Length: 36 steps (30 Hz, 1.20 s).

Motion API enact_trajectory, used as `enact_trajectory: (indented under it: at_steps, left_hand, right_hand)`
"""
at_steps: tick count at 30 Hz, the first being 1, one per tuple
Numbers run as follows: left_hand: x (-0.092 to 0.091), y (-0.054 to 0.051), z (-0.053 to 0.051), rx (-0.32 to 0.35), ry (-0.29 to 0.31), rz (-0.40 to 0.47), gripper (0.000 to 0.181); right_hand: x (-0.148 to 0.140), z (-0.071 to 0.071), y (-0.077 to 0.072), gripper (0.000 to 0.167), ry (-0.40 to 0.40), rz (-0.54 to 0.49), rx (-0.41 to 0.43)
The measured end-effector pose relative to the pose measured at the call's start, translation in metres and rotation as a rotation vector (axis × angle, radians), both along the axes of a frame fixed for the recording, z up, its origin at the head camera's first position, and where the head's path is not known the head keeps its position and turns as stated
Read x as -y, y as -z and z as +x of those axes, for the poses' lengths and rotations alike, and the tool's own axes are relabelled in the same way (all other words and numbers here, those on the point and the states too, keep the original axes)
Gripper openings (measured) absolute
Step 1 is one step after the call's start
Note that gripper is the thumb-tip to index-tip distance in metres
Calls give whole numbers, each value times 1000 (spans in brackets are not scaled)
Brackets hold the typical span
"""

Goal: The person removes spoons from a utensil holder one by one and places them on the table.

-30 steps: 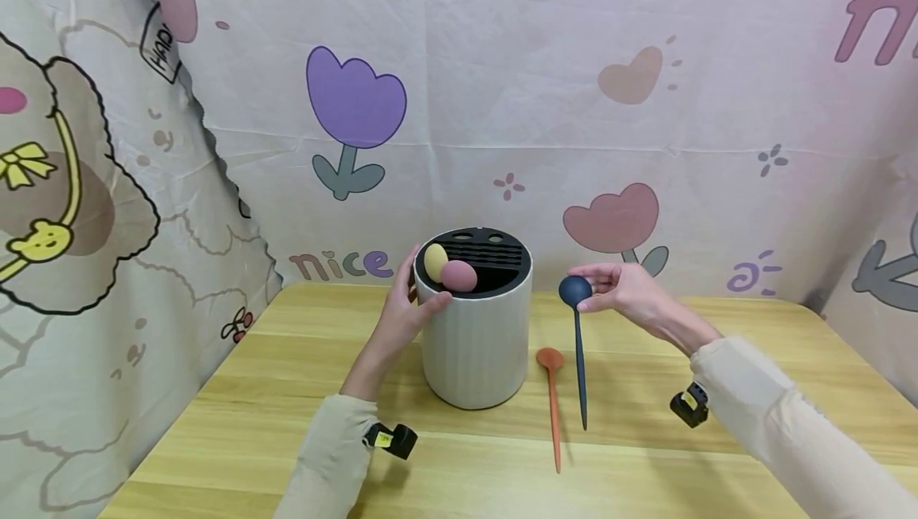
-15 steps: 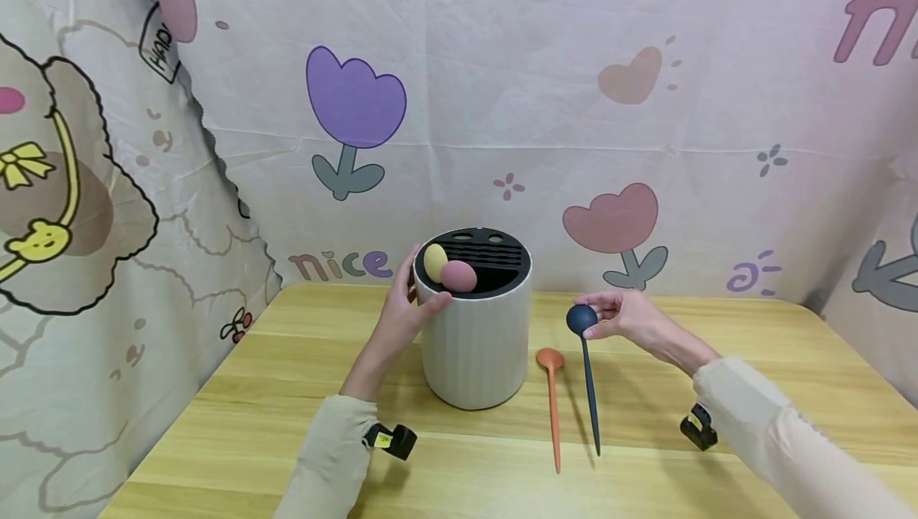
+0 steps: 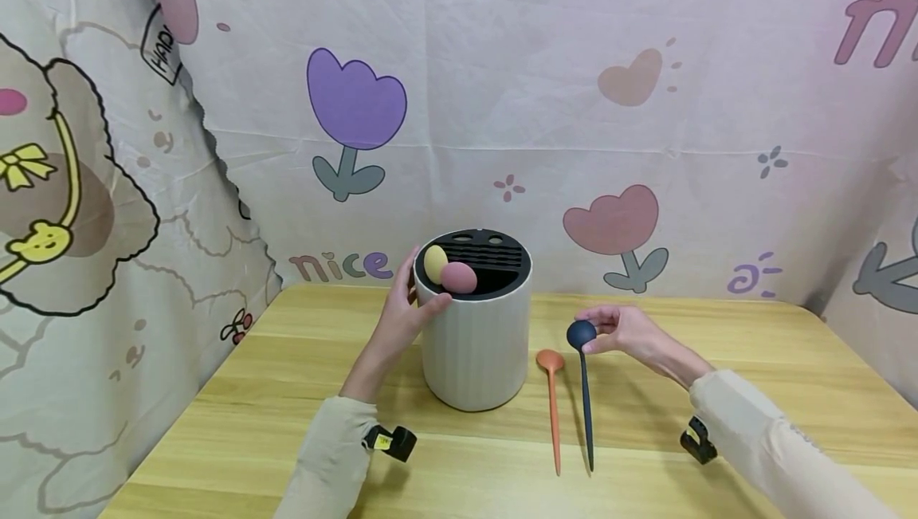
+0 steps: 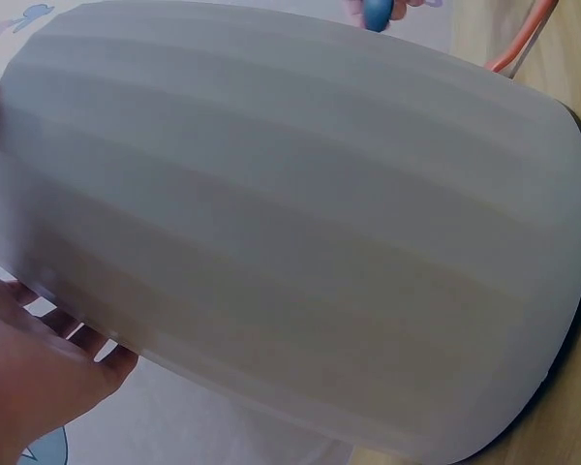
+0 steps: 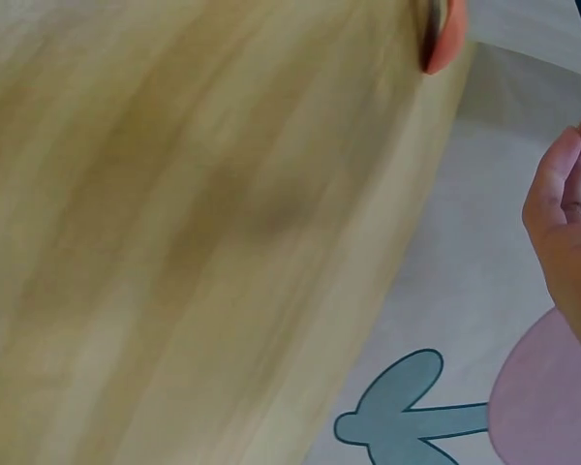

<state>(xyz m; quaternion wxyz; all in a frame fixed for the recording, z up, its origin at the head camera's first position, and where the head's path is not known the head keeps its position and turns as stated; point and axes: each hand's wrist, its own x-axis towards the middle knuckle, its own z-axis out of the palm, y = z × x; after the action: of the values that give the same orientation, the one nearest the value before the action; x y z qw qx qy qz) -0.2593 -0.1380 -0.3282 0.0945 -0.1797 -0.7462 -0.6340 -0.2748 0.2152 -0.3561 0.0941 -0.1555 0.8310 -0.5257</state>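
A white ribbed utensil holder point(image 3: 476, 351) with a black slotted top stands upright mid-table. My left hand point(image 3: 402, 316) holds its upper left side, thumb on the front near the rim. Yellow point(image 3: 435, 264) and pink point(image 3: 459, 277) egg-shaped heads lean in the top opening; anything below them is hidden. Farther right, my right hand point(image 3: 624, 336) pinches a dark blue spoon point(image 3: 582, 335) by its round bowl, its handle pointing down toward the front. Left of that handle an orange spoon point(image 3: 551, 361) lies on the wood. The right wrist view shows the blue spoon only at its edge.
The wooden table point(image 3: 287, 415) reaches back to a printed cloth point(image 3: 502, 88) hanging behind it, with another cloth point(image 3: 86, 391) on the left. Small black cameras sit on the left wrist point(image 3: 390, 442) and right wrist point(image 3: 698, 439).
My right hand has lowered the blue spoon toward the table, beside the orange one, its handle tip now nearer the front. The left hand and the holder have stayed put.
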Motion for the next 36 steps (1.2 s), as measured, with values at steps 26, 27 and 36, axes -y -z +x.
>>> enact_trajectory:
  at_steps: [26, 27, 36]
  left_hand:
    - [-1, -2, 3, -11, -1, 3, 113]
    - [-1, -2, 3, -11, -1, 4, 113]
    - [-1, -2, 3, -3, -5, 0, 116]
  right_hand:
    - [-6, -7, 28, 53, -37, 149, -5]
    - [-7, -8, 29, 53, -35, 160, -10]
    - [-11, -10, 33, 53, -55, 189, -31]
